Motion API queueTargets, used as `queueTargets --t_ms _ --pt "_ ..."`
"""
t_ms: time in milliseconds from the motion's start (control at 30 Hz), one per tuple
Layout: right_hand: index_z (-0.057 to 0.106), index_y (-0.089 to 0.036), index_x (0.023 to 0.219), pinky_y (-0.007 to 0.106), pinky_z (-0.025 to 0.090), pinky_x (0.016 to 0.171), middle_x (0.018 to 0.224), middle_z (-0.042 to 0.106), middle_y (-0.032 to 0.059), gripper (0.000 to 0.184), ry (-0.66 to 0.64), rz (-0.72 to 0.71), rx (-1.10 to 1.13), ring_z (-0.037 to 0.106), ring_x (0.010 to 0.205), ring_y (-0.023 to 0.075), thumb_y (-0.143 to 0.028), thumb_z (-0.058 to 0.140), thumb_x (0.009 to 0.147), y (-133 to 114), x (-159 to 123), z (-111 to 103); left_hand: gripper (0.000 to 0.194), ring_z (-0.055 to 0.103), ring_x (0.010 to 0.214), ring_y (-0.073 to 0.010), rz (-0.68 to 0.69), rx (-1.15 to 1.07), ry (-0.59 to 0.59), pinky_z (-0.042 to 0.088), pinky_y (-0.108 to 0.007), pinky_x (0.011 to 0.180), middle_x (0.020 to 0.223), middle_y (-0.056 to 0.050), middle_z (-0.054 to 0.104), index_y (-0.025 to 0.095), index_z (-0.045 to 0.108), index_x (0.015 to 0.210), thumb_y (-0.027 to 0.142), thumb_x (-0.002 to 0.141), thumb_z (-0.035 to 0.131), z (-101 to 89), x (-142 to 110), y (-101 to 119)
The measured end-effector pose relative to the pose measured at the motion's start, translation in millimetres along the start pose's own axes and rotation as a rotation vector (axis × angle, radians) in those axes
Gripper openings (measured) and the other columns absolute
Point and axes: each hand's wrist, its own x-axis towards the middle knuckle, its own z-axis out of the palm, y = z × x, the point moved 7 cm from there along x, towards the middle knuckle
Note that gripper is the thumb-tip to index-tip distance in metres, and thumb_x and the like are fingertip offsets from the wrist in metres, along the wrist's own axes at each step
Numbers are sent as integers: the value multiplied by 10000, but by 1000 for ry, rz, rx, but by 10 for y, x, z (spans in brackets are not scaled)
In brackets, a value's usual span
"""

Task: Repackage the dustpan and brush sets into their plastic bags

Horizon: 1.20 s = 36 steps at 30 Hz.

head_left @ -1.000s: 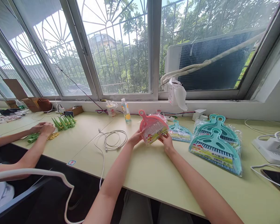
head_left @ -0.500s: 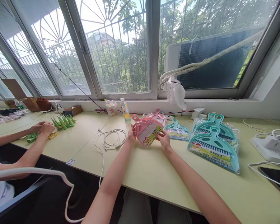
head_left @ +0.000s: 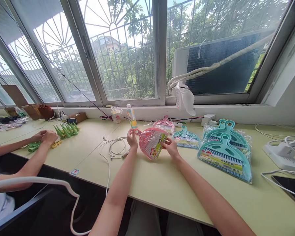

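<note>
A pink dustpan and brush set (head_left: 152, 143), in clear wrap with a printed label, is held up over the table in both hands. My left hand (head_left: 132, 139) is closed at its handle end, by the hanging loop. My right hand (head_left: 170, 146) pinches the opposite side, near the label. Behind it lies another pink set (head_left: 164, 124), partly hidden. A teal set (head_left: 185, 138) lies just past my right hand. Farther right, a teal set (head_left: 226, 160) leans in front of more wrapped teal sets (head_left: 223, 126).
A drink bottle (head_left: 131, 116) stands behind my left hand, and a coiled white cable (head_left: 118, 147) lies to its left. At far left a co-worker's hands (head_left: 45, 137) handle green pieces (head_left: 66, 130). A power strip (head_left: 282, 155) and phone (head_left: 290, 186) sit at right.
The pink set has turned clockwise, so its handle points more to the left. My left hand has shifted slightly left with the handle; my right hand has moved a little left too.
</note>
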Motion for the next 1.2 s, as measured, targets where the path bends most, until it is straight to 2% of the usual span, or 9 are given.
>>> queueTargets --t_ms 133,233,333,467,667,800,967,1033,1200 --pt "701 -173 876 400 592 646 724 738 57 519 -93 3 -55 702 678 242 -429 869 457 -8 -19 43 237 552 1164 -292 134 182 -154 369 -407 1023 987 -97 715 237 721 844 442 726 740 103 -16 197" --pt "707 -173 908 407 593 665 748 744 67 527 -94 6 -70 706 690 244 -416 871 471 12 -10 21 175 655 904 -253 78 146 -301 456 -374 881 810 -72 715 229 712 794 365 696 765 233 -9 119" --pt "711 -169 904 413 597 660 747 744 74 529 -79 4 -69 709 693 253 -407 880 464 11 4 2 192 662 728 -206 -3 71 -282 494 -326 717 762 -62 706 196 686 784 357 694 739 192 78 -23" --pt "711 -176 926 416 600 649 770 749 75 543 -81 -8 -60 714 718 263 -413 881 469 -19 31 -32 150 656 703 -176 -63 -13 -84 501 -302 692 748 -55 694 171 644 757 296 703 707 -84 238 -179" --pt "683 -173 850 417 606 670 744 742 59 511 49 -9 44 707 688 242 -374 899 433 -6 120 -303 60 665 846 -193 -181 130 521 492 -336 817 863 -91 685 160 588 865 209 837 568 -776 250 -295" --pt "668 -179 858 420 608 709 770 740 46 505 118 -32 94 705 714 231 -357 891 441 -6 133 -375 254 631 1008 -204 -144 138 692 477 -376 878 1080 -148 626 154 479 1141 133 934 335 -955 192 -172" --pt "665 -179 795 426 603 724 786 738 53 439 139 -55 138 696 735 228 -342 878 448 -21 73 -281 405 422 1300 -338 -44 292 947 349 -531 1038 1344 -232 429 128 367 1274 164 887 480 -1062 -35 163" --pt "669 -179 795 426 601 729 795 738 56 427 144 -51 153 692 735 224 -330 873 452 -4 53 -255 441 312 1381 -352 85 320 851 295 -545 1080 1440 -232 316 145 351 1311 228 899 486 -928 -84 344" --pt "682 -185 835 426 597 744 810 739 55 421 184 -61 164 691 753 227 -325 855 477 12 62 -333 363 446 1286 -238 320 -21 94 328 -377 1084 1325 -139 500 226 447 1256 414 947 421 -28 -243 563"
